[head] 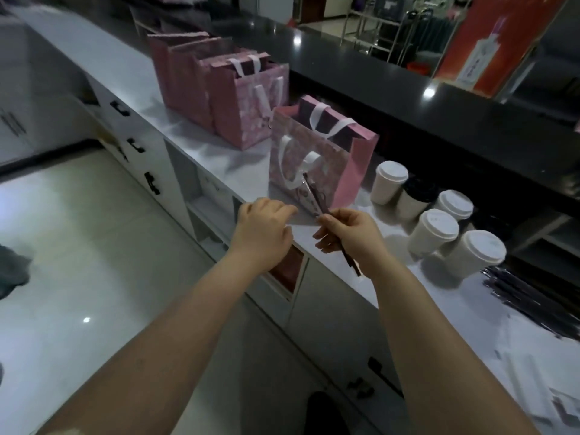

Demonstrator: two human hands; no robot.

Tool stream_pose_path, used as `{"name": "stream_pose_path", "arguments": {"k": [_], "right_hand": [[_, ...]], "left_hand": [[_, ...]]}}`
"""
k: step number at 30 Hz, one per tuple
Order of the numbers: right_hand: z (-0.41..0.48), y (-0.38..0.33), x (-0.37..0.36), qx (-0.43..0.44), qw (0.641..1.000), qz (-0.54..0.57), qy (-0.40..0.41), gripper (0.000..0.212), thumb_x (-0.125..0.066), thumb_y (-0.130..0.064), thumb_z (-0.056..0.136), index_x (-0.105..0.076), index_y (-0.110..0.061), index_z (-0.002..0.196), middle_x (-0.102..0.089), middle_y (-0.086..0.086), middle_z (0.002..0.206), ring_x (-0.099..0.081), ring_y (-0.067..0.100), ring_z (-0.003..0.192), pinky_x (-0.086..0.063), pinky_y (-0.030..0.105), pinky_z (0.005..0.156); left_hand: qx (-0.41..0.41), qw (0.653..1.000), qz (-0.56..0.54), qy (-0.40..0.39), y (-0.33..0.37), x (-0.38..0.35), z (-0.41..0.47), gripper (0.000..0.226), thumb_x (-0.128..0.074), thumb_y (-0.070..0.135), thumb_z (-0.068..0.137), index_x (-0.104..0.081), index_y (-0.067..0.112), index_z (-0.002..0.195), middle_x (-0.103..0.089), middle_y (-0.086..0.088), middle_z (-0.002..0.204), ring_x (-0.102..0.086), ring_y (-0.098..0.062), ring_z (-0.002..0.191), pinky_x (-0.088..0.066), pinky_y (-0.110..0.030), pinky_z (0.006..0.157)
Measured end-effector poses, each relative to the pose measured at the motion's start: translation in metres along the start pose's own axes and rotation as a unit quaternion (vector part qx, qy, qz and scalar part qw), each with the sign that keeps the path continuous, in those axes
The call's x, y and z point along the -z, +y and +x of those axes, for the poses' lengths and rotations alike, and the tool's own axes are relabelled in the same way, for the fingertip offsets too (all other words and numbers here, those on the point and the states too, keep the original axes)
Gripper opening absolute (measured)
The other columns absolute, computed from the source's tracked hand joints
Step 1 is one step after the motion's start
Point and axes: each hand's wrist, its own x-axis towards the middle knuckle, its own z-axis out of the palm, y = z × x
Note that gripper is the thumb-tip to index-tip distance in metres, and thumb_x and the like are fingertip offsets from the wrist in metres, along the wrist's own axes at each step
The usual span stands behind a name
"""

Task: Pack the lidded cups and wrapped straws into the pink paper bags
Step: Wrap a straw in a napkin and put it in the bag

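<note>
A person's two bare hands hover over the near edge of a long white table (439, 302). The right hand (348, 233) has its grip closed around a wrapped straw (315, 196), thumb and fingers pinching it near the middle. The straw is dark inside a clear wrapper. It slants up and to the left, with its tip in front of the printed face of the nearest pink bag (317, 161).

The left hand (263, 229) sits just left of the right, with its fingers curled inward next to the wrapper. Whether its grip has hold of the wrapper cannot be told.

The nearest pink bag stands upright and open, with white ribbon handles (290, 166). Its inside is dark and its contents are not visible. Farther left, a row of pink bags (244, 102) stands close together, also upright. What they hold is hidden.

Just right of the nearest bag is a cluster of lidded cups (437, 226). They are pale cups with white lids, and a black-lidded cup (419, 188) is among them. At the right edge of the table lies a pile of wrapped straws (533, 299).
</note>
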Motion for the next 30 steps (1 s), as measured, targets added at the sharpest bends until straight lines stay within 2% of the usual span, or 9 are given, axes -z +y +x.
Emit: {"name": "stream_pose_path", "arguments": {"k": [4,10,14,18,22,25,28,30], "right_hand": [[0.027,-0.029,-0.023,0.028,0.999,-0.032,-0.006,0.013,-0.054,-0.011,0.098,-0.063,-0.001,0.097,-0.069,0.014,0.073,-0.064,0.026,0.059,-0.056,0.033,0.057],[0.084,-0.076,-0.022,0.098,0.994,-0.037,0.038,0.009,-0.055,-0.012,0.097,-0.059,-0.009,0.104,-0.071,0.01,0.073,-0.066,0.023,0.061,-0.059,0.038,0.062],[0.139,-0.109,-0.014,0.153,0.987,-0.005,0.048,0.007,-0.057,-0.013,0.096,-0.06,-0.008,0.099,-0.072,0.01,0.074,-0.068,0.024,0.064,-0.059,0.034,0.061],[0.2,-0.134,-0.008,0.184,0.979,0.016,0.091,0.002,-0.061,-0.012,0.093,-0.063,-0.011,0.093,-0.073,0.009,0.076,-0.07,0.024,0.068,-0.056,0.033,0.062],[0.247,-0.144,0.003,0.187,0.974,0.035,0.126,0.004,-0.063,-0.008,0.092,-0.063,-0.009,0.096,-0.074,0.009,0.082,-0.072,0.023,0.077,-0.057,0.032,0.07],[0.265,-0.14,0.01,0.17,0.976,0.03,0.132,0.006,-0.064,-0.006,0.09,-0.062,-0.009,0.095,-0.075,0.009,0.085,-0.073,0.024,0.08,-0.059,0.034,0.074],[0.271,-0.131,0.017,0.143,0.979,0.008,0.145,0.007,-0.065,-0.005,0.089,-0.061,-0.011,0.091,-0.075,0.008,0.085,-0.073,0.025,0.08,-0.056,0.029,0.07],[0.271,-0.127,0.02,0.138,0.976,0.001,0.169,0.008,-0.067,-0.005,0.088,-0.061,-0.011,0.089,-0.076,0.007,0.084,-0.073,0.021,0.08,-0.055,0.023,0.066]], "left_hand": [[-0.015,1.0,0.023,0.003,-0.029,0.013,0.025,0.039,-0.054,0.019,0.086,-0.06,0.02,0.125,-0.062,0.001,0.12,-0.05,-0.024,0.116,-0.031,-0.041,0.097],[-0.05,0.997,0.055,0.025,-0.065,0.028,0.092,0.038,-0.053,0.026,0.089,-0.058,0.022,0.126,-0.06,0.003,0.121,-0.048,-0.023,0.117,-0.028,-0.038,0.095],[-0.081,0.991,0.101,0.014,-0.082,0.03,0.157,0.041,-0.053,0.032,0.087,-0.055,0.025,0.127,-0.058,0.004,0.122,-0.047,-0.023,0.117,-0.028,-0.038,0.093],[-0.102,0.988,0.111,0.018,-0.094,0.028,0.221,0.043,-0.057,0.036,0.085,-0.056,0.025,0.127,-0.06,0.002,0.122,-0.05,-0.024,0.115,-0.03,-0.038,0.093],[-0.118,0.99,0.07,0.005,-0.109,0.023,0.28,0.038,-0.056,0.037,0.088,-0.058,0.024,0.125,-0.06,0.001,0.122,-0.05,-0.024,0.116,-0.034,-0.04,0.097],[-0.127,0.991,-0.018,-0.027,-0.119,0.012,0.318,0.034,-0.059,0.034,0.09,-0.063,0.024,0.122,-0.063,0.003,0.12,-0.052,-0.021,0.115,-0.039,-0.043,0.1],[-0.156,0.979,-0.091,-0.091,-0.122,-0.009,0.349,0.03,-0.064,0.027,0.087,-0.067,0.026,0.117,-0.065,0.004,0.113,-0.054,-0.017,0.11,-0.046,-0.035,0.095],[-0.187,0.968,-0.095,-0.139,-0.121,-0.025,0.369,0.029,-0.067,0.027,0.084,-0.068,0.033,0.113,-0.065,0.009,0.107,-0.057,-0.014,0.103,-0.046,-0.026,0.084]]}}
